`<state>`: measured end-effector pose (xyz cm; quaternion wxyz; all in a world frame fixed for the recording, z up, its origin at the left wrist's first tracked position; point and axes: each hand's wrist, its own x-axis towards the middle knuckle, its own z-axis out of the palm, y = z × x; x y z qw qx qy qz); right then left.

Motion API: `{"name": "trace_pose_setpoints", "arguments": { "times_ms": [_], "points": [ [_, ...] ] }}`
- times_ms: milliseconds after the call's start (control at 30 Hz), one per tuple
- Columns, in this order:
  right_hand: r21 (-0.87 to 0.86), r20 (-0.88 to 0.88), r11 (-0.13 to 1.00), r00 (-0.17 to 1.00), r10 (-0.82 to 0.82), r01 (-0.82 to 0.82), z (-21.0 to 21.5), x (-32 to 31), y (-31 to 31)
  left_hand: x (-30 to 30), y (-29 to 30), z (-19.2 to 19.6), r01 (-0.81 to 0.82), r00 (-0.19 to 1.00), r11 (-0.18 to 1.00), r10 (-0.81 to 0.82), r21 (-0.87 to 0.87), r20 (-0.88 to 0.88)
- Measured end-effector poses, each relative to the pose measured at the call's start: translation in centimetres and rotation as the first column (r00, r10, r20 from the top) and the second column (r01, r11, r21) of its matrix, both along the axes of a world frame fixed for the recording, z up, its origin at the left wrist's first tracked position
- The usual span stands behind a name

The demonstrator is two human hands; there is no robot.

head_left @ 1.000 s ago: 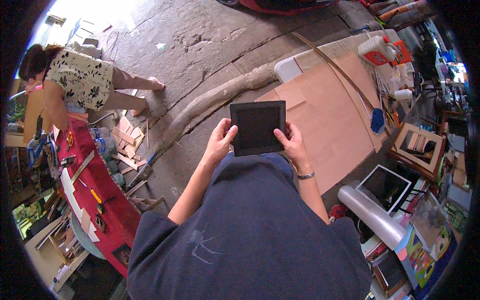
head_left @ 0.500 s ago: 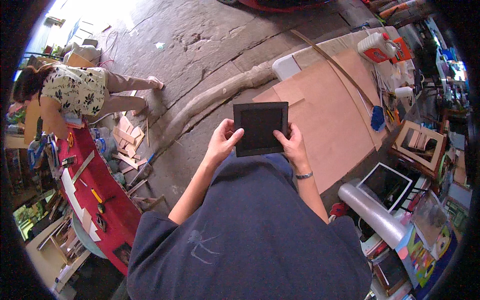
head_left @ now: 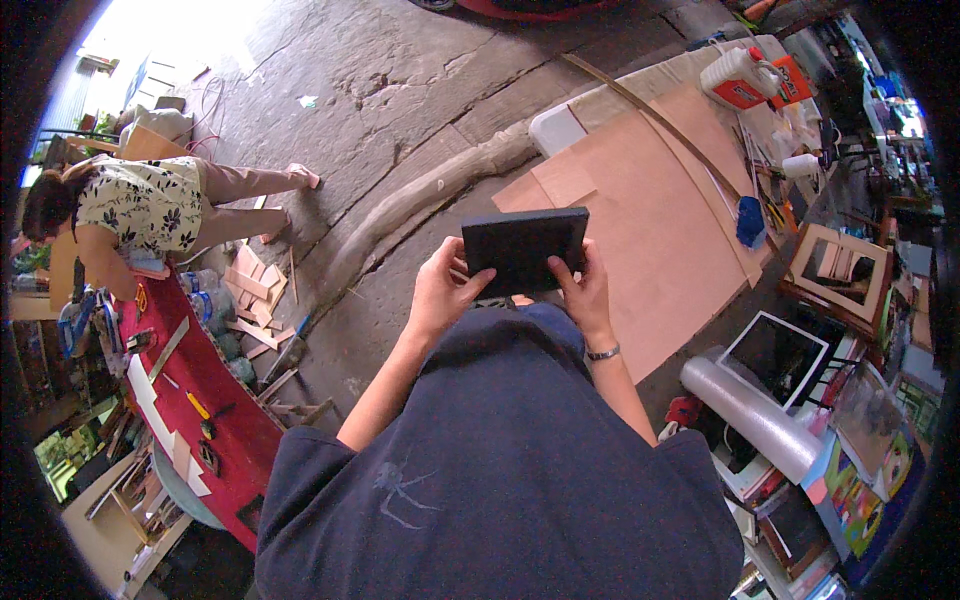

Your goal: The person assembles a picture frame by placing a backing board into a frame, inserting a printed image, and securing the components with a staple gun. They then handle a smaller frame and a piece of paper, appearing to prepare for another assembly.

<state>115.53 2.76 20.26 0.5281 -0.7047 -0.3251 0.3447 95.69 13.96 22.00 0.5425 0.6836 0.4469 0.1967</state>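
Observation:
I hold a flat black rectangular board point(head_left: 523, 247) in front of me with both hands, tilted so its top edge faces away. My left hand point(head_left: 440, 293) grips its left lower side, thumb on the face. My right hand point(head_left: 584, 293), with a bracelet on the wrist, grips its right lower side. Below the board, my dark blue shirt fills the lower middle of the view.
A large brown sheet of board point(head_left: 640, 210) lies to the right on a bench with a glue bottle point(head_left: 735, 68) and a blue object point(head_left: 750, 222). A person in a floral top point(head_left: 150, 205) bends over a red table point(head_left: 215, 400) at left. Wood offcuts point(head_left: 250, 295) lie on the concrete floor.
The black board has tipped from face-up toward edge-on and shifted slightly right. The person at left has bent further over the red table.

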Motion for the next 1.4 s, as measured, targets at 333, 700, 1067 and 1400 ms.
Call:
{"name": "trace_pose_setpoints", "arguments": {
  "times_ms": [333,700,1067,1400],
  "points": [
    [0.594,0.663,0.760,0.696,-0.276,-0.265,3.1,-0.2,0.0,-0.6,-0.3,3.2,-0.222,0.932,0.463,-0.159,0.858,0.326],
    [0.576,0.732,0.755,0.610,-0.303,-0.314,5.4,-0.9,-0.5,-2.0,-0.8,4.5,-0.227,0.927,0.433,-0.179,0.872,0.330],
    [0.563,0.681,0.782,0.687,-0.255,-0.267,5.0,-1.4,-0.4,-1.7,-0.7,4.7,-0.246,0.921,0.518,-0.138,0.819,0.364],
    [0.042,-0.357,0.999,0.933,0.036,-0.022,0.4,-1.5,-0.7,-0.5,-1.0,-0.2,0.053,0.849,0.757,0.309,-0.651,0.428]
  ]
}}
